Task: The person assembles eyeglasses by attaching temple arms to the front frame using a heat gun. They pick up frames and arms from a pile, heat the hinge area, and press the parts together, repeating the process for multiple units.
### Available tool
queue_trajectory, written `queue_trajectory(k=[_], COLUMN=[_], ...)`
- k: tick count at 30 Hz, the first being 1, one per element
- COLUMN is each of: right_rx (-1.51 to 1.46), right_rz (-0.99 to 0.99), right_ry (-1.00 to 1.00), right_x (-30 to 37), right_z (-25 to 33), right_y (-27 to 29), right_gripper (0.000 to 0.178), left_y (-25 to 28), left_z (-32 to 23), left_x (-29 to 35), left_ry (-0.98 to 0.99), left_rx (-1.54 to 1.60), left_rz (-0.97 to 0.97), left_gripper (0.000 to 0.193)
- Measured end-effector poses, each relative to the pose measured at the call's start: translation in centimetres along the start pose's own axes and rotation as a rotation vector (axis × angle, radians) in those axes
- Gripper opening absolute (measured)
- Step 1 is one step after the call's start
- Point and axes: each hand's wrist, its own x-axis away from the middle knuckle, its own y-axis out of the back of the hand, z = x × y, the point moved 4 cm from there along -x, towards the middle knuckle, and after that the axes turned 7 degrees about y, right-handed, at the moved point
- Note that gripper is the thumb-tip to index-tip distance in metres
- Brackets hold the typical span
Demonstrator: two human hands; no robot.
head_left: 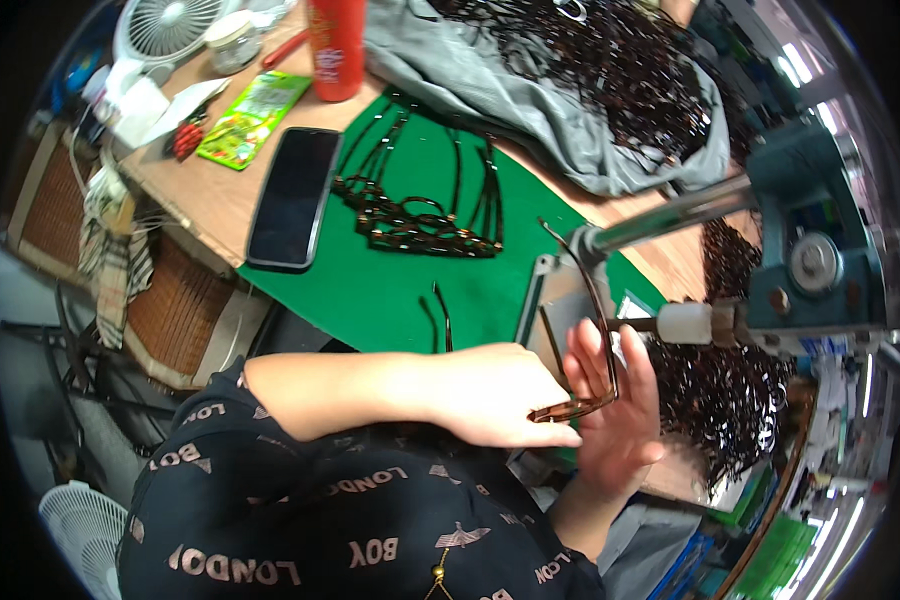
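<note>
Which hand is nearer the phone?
Left. The left hand is right of and below the phone in the picture; the right hand is farther right, beyond the left.

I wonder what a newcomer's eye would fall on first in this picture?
Likely the bright green mat, mid-picture, with dark eyeglass frames gathered on it. Next, perhaps, the large heap of dark, glossy pieces on grey cloth, upper right. Then, below centre, the brown glasses frame in the left hand, beside the open right hand.
</note>
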Motion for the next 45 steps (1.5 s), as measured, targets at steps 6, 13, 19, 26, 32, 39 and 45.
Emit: queue_trajectory(k=[6, 13, 19, 26, 32, 39, 45], right_rx=[0.159, 0.186, 0.086, 0.616, 0.475, 0.383, -0.109], right_rz=[0.061, -0.064, -0.018, 0.283, 0.489, 0.554, 0.759], right_ry=[0.017, 0.021, -0.041, 0.164, 0.403, 0.181, 0.117], right_x=[2.1, 3.6, 3.3, -0.6, 1.3, 5.0, 7.9], right_z=[-1.4, -2.6, -3.2, -1.3, -3.6, -2.7, 1.2], right_y=[3.4, 5.0, 3.4, 2.0, -1.3, -0.9, 3.7], right_gripper=[0.068, 0.054, 0.04, 0.06, 0.079, 0.065, 0.065], left_y=[4.1, 7.2, 8.9, 10.1, 3.9, 1.5, 3.7], left_z=[3.4, 4.6, 4.3, 4.1, -4.8, -8.1, -9.0], left_x=[0.6, 2.0, 3.1, 4.8, 3.2, 2.4, 1.5], left_ry=[0.162, 0.217, 0.356, 0.141, -0.057, -0.073, -0.361], left_rx=[-0.362, -0.643, -1.001, -0.963, -0.659, -0.648, -0.178], left_rz=[-0.125, -0.04, -0.362, -0.571, 0.071, 0.206, 0.178], left_gripper=[0.048, 0.048, 0.038, 0.031, 0.036, 0.045, 0.039])
